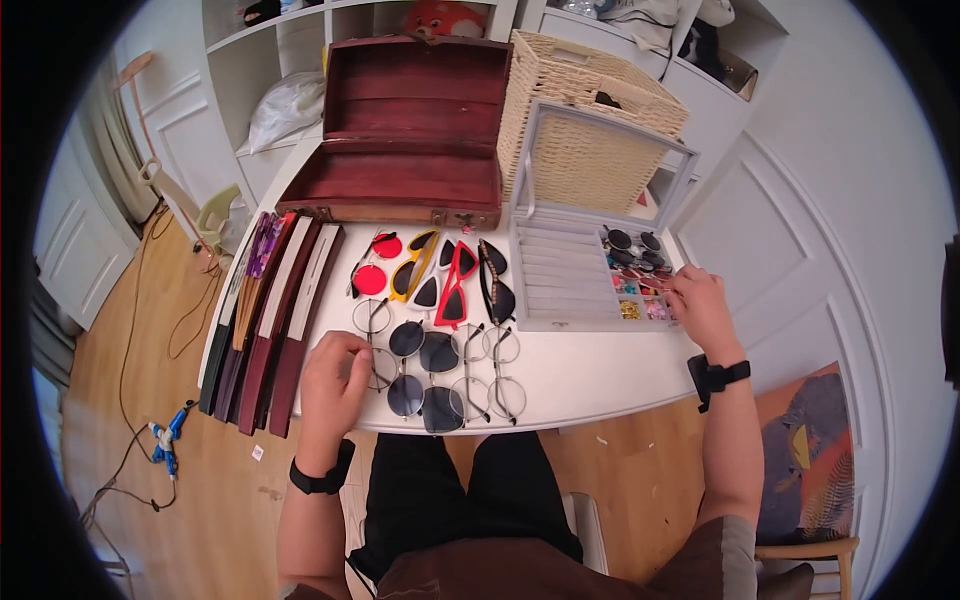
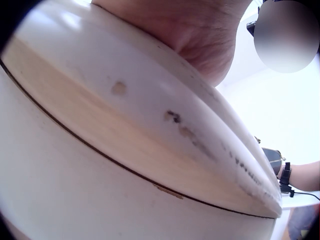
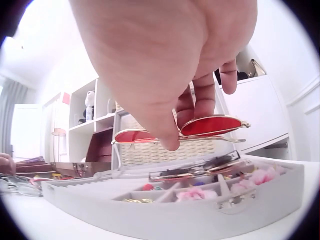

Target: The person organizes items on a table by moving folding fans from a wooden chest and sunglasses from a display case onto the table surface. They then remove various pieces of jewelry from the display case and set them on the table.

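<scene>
The right hand (image 3: 160, 60) pinches red-lensed glasses (image 3: 212, 126) above the case (image 3: 165, 220); dipping, their thin arms could snag the eyewear (image 3: 172, 175) beneath. The left hand (image 1: 335, 382) rests relaxed at the bench (image 1: 590, 370).

A white bag (image 1: 288, 112) is held in the shelves (image 1: 262, 32), and a wicker basket (image 1: 538, 85) is seen in front of them. Cables (image 1: 122, 362) are strewn on the floor (image 1: 610, 480) around a blue object (image 1: 165, 447). A picture (image 1: 805, 450) is seen by a wooden chair (image 1: 810, 549).
</scene>
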Available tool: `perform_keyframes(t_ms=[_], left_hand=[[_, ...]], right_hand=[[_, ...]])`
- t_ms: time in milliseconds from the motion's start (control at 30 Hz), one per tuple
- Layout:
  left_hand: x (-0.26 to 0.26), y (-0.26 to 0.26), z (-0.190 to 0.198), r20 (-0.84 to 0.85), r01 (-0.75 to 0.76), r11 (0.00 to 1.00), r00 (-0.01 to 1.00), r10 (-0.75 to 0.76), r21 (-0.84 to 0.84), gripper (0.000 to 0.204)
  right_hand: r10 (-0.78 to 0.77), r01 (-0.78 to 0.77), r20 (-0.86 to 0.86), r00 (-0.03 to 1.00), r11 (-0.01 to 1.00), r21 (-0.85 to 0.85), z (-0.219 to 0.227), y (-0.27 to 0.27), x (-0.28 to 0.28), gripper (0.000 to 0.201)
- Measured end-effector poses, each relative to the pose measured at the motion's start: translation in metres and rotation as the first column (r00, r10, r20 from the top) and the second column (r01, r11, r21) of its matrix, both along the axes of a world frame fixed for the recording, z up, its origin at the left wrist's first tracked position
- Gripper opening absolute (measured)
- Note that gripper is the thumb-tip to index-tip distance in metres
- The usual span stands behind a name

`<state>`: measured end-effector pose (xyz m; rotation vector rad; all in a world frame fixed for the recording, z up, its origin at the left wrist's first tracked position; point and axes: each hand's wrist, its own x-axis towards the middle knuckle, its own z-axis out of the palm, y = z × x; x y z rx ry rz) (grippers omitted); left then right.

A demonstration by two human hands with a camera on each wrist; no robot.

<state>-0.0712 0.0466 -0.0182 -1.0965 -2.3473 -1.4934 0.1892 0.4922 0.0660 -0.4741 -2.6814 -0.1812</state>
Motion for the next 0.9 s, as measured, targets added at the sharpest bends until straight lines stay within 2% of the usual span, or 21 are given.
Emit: perform_keyframes(t_ms=[33, 100, 133, 233, 300, 400, 567, 800, 867, 900], left_hand=[[0.0, -0.001, 0.001, -0.01, -0.005, 1.0, 1.0, 0.005, -0.008, 0.007], [-0.001, -0.002, 0.001, -0.026, -0.016, 0.999, 1.0, 0.015, -0.042, 0.008], [0.0, -0.002, 0.001, -0.024, -0.014, 0.999, 1.0, 0.013, -0.036, 0.008], [0.001, -0.002, 0.003, -0.027, -0.015, 0.999, 1.0, 0.014, -0.04, 0.008], [0.002, -0.002, 0.003, -0.033, -0.011, 0.999, 0.999, 0.01, -0.033, 0.009], [0.0, -0.002, 0.0, -0.035, -0.011, 0.999, 0.999, 0.009, -0.038, 0.009], [0.001, -0.002, 0.0, -0.046, -0.02, 0.999, 0.999, 0.018, -0.045, 0.009], [0.001, -0.003, -0.001, -0.059, -0.007, 0.999, 0.998, 0.005, -0.036, 0.009], [0.001, -0.003, 0.001, -0.058, -0.006, 0.999, 0.998, 0.004, -0.035, 0.008], [0.001, -0.003, 0.002, -0.058, -0.009, 0.999, 0.998, 0.007, -0.04, 0.008]], right_hand=[[0.012, -0.012, 0.0, 1.0, 1.0, -0.008, 0.007, -0.012, -0.001, 0.008], [-0.02, 0.011, -0.033, 0.999, 0.971, -0.237, 0.02, -0.037, -0.004, 0.008], [0.046, -0.075, -0.094, 0.995, 0.938, -0.338, 0.02, -0.045, -0.007, 0.011], [0.093, -0.138, -0.12, 0.988, 0.882, -0.451, 0.02, -0.086, -0.016, 0.015], [0.129, -0.177, -0.134, 0.983, 0.869, -0.462, 0.011, -0.105, -0.023, 0.017], [0.156, -0.177, -0.087, 0.984, 0.766, -0.618, 0.008, -0.143, -0.038, 0.018], [0.169, -0.118, 0.021, 0.985, 0.767, -0.63, -0.022, -0.173, -0.057, 0.029], [0.144, -0.082, 0.114, 0.983, 0.898, -0.433, -0.04, -0.195, -0.081, 0.036], [0.129, -0.109, 0.05, 0.99, 0.949, -0.296, -0.05, -0.197, -0.087, 0.041], [0.116, -0.095, 0.057, 0.992, 0.952, -0.289, -0.05, -0.198, -0.088, 0.041]])
